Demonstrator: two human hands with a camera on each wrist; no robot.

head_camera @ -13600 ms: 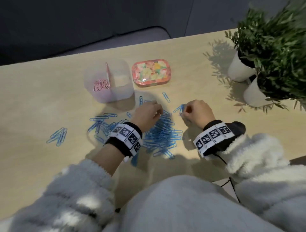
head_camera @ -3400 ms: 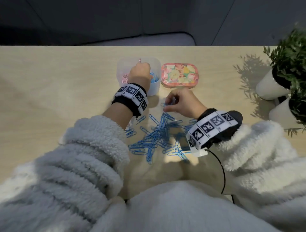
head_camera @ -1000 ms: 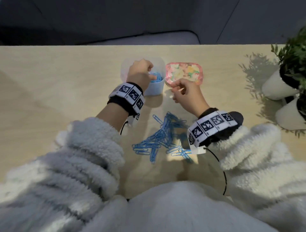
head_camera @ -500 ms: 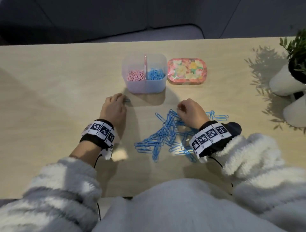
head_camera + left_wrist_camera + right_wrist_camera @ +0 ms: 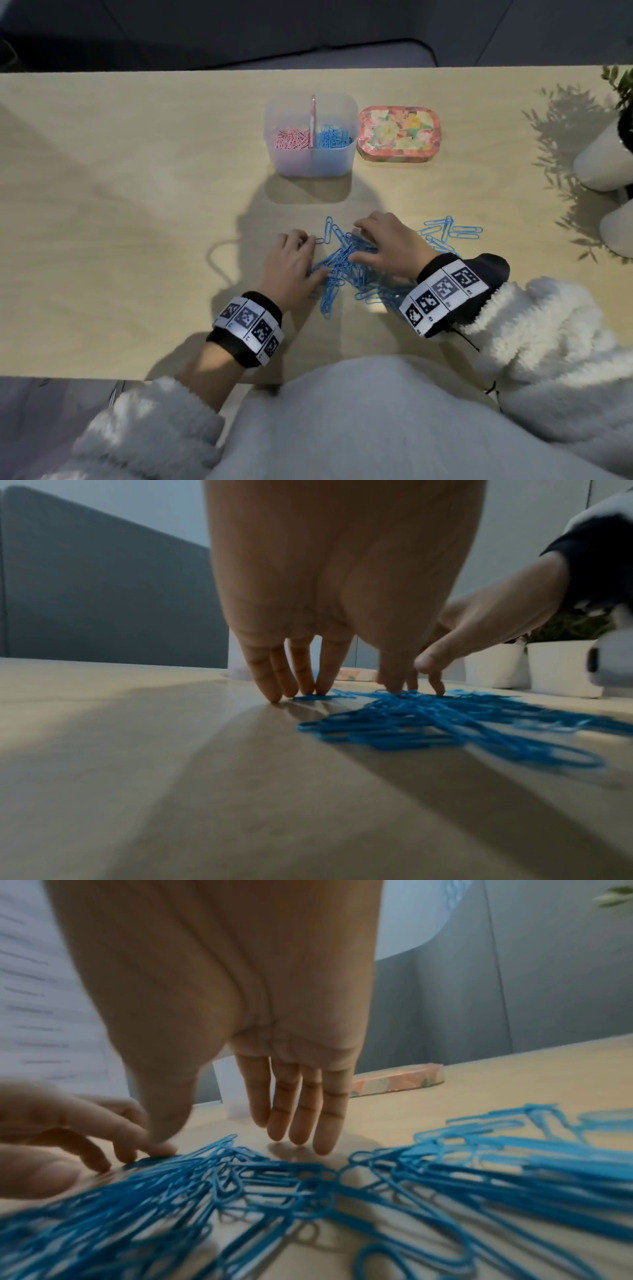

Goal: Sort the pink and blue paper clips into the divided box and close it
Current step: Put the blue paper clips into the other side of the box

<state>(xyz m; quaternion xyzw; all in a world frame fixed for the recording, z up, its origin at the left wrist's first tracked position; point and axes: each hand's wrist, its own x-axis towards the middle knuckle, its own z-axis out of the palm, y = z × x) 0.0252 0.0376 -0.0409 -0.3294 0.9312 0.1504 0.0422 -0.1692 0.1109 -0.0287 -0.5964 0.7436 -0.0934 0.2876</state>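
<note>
Though tangled, bright blue clips (image 5: pixel 346 263)

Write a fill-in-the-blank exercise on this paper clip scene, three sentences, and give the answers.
1. In the divided box, the pink clips lie in the ____ compartment as the head view shows it.
2. The loose clips left on the table are all ____ in colour.
3. The floral lid lies on the table to the ____ of the box.

Missing words: left; blue; right
</note>
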